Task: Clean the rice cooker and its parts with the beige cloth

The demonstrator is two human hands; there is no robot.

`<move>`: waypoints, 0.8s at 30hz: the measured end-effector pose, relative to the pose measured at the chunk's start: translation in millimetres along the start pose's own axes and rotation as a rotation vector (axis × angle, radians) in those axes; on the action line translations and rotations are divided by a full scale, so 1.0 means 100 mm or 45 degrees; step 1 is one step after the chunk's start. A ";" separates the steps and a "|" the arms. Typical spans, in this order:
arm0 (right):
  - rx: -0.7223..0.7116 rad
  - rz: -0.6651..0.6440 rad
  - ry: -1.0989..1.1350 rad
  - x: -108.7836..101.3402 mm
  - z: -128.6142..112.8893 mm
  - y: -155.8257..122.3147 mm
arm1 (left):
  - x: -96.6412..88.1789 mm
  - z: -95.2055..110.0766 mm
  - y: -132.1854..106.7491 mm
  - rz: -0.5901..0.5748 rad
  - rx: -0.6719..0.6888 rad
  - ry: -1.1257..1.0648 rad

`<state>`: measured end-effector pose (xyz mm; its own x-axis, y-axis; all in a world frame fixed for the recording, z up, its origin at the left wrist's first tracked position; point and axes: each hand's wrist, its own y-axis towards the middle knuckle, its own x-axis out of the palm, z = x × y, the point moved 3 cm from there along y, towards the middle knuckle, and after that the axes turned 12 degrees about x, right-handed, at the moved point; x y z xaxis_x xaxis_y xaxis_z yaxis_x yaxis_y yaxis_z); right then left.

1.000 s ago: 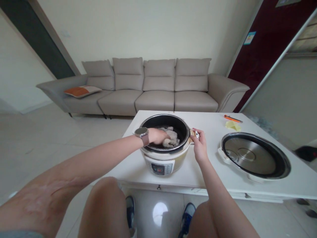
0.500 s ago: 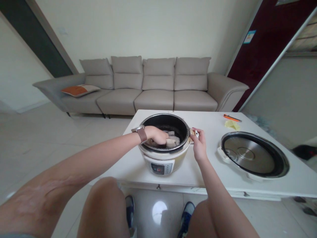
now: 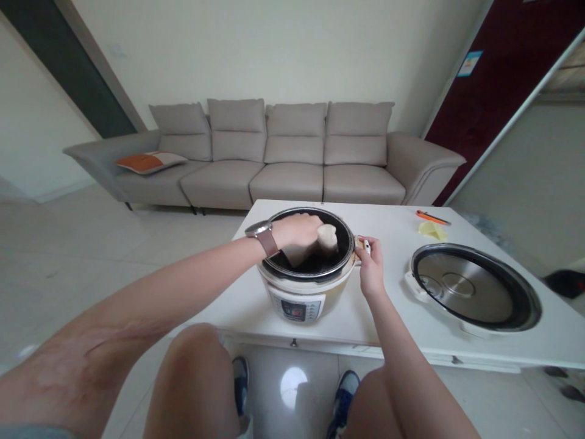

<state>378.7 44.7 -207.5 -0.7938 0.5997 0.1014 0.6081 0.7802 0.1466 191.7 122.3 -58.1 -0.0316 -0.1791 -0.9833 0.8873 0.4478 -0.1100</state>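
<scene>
A white electric pressure cooker (image 3: pixel 297 303) stands lidless near the front of the white table, its control panel facing me. My left hand (image 3: pixel 299 230), with a watch on the wrist, reaches over the near left rim into the dark inner pot (image 3: pixel 340 213). Its fingers are closed on a bunched whitish cloth (image 3: pixel 327 238), which hangs partly down inside; the fingertips are hidden. At the cooker's right side, my right hand (image 3: pixel 372 265) is wrapped round the stained side handle (image 3: pixel 358 249). The cooker's lid (image 3: pixel 461 286) lies upside down on the table, right of that hand.
An orange utility knife (image 3: pixel 433 217) and a crumpled yellowish piece (image 3: pixel 432 230) lie at the table's back right. Behind the table (image 3: pixel 375 317) runs a long grey sofa (image 3: pixel 292 180) with an orange and white cushion (image 3: pixel 150 161). My knees are close to the table's drawer front.
My left hand has risen from deep in the pot towards its rim, bringing the cloth up with it. The right hand keeps its hold on the handle. The view has shifted slightly.
</scene>
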 end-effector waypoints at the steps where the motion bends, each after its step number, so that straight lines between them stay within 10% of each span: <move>1: -0.003 0.001 0.000 0.00 0.00 0.00 | 0.13 0.08 0.02 -0.148 -0.021 -0.041; 6: 0.001 -0.026 0.013 -0.01 0.00 0.01 | 0.52 0.24 0.07 -0.607 0.095 -0.140; 11: 0.007 -0.048 0.030 -0.01 -0.01 0.00 | 0.33 -0.03 -0.02 -0.701 0.019 -0.210; 19: 0.000 -0.008 0.006 0.00 -0.02 0.00 | -0.57 -0.31 -0.13 0.016 0.058 -0.278; 24: -0.011 -0.026 -0.014 0.00 -0.01 0.00 | -0.19 -0.05 -0.11 0.007 0.297 -0.138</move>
<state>378.9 44.2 -206.7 -0.8057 0.5858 0.0874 0.5919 0.7906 0.1569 180.4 124.9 -38.7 0.0122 -0.2754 -0.9612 0.9699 0.2371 -0.0556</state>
